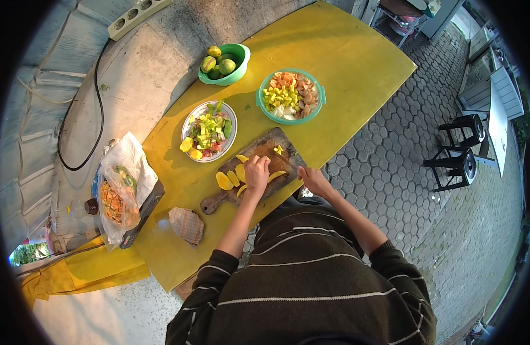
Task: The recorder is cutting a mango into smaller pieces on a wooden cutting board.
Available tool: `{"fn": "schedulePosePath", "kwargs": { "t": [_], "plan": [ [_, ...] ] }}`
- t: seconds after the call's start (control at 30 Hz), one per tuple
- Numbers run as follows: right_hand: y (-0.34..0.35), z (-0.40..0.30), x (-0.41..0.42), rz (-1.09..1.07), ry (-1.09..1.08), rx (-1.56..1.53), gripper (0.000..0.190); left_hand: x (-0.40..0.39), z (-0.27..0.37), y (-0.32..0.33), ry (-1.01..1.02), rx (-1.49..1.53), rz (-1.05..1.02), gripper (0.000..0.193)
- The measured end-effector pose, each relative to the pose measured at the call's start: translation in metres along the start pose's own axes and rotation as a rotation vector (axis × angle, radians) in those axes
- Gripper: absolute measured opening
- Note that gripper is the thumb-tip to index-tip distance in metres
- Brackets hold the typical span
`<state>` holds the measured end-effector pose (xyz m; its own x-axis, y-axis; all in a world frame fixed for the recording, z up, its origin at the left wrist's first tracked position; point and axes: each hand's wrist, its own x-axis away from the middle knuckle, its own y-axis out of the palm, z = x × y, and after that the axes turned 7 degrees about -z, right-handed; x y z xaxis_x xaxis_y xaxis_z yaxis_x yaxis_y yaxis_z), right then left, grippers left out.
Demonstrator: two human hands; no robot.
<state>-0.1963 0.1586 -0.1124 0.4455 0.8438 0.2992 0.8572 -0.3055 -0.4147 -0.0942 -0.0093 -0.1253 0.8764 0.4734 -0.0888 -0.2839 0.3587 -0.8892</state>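
Observation:
My right hand (315, 180) grips the handle of a knife (286, 161), whose blade lies low over a worn wooden cutting board (279, 139). My left hand (257, 172) is on the board with bent fingers around a yellow fruit slice, mostly hidden beneath them. Small diced pieces (278, 149) sit by the blade's tip. Several yellow mango-like slices (224, 180) lie left of my left hand, and one long slice (276, 175) rests between my hands. Beyond the board, a turquoise bowl (260, 106) holds diced fruit in separate groups. A white plate (233, 142) carries peels and scraps.
A green bowl (241, 73) of whole fruits stands at the yellow table's (355, 56) far edge. A checked cloth (186, 225) lies left of the board's handle. Farther left is a plastic bag (118, 198) of orange pieces. Black stools (457, 168) stand on the paving at right.

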Motion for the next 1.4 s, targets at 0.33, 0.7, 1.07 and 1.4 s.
{"fn": "schedulePosePath", "kwargs": {
  "t": [0.33, 0.7, 1.07, 1.4],
  "plan": [
    [-0.010, -0.005, 0.021, 0.121, -0.035, 0.065, 0.037, 0.001, 0.008, -0.018, 0.059, -0.012, 0.070, 0.020],
    [-0.007, -0.029, 0.015, 0.083, 0.031, -0.020, 0.037, -0.066, -0.025, -0.027, -0.057, 0.033, 0.096, 0.019],
    [-0.013, -0.005, 0.048, 0.172, 0.157, -0.152, 0.039, -0.109, -0.048, -0.002, -0.078, -0.084, -0.185, 0.017],
    [-0.020, -0.014, 0.047, 0.173, 0.207, -0.134, 0.040, -0.092, -0.010, -0.029, 0.153, 0.305, -0.206, 0.010]
  ]
}}
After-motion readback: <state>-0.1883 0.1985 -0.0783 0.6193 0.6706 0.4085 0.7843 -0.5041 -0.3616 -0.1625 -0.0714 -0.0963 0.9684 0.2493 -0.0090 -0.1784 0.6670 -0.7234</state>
